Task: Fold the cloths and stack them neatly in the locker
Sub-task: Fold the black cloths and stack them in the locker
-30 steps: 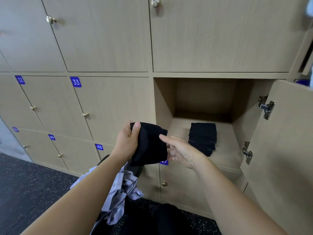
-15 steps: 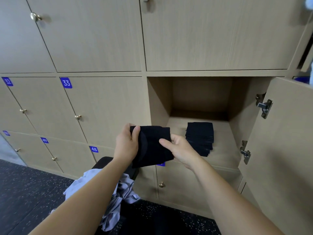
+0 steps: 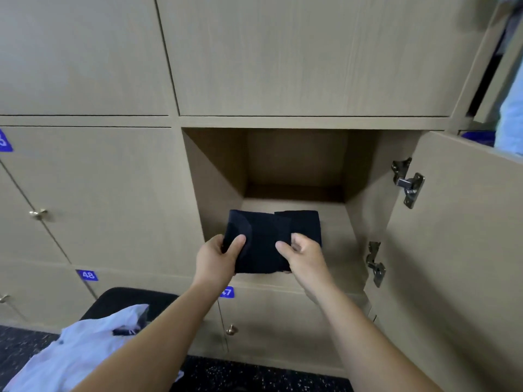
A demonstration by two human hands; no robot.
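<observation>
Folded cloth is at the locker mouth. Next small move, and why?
Probably ease the black cloth forward and slightly right, onto the stack. Left hand and right hand grip its edges; it hangs in front and left of that stack in the open locker.

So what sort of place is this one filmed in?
Probably a locker or changing room, perhaps a gym: rows of numbered wooden lockers, blue number tags, one open locker, speckled dark flooring.

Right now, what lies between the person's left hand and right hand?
In the head view, a folded black fabric cloth lies between the left hand and the right hand; each grips one side.
</observation>
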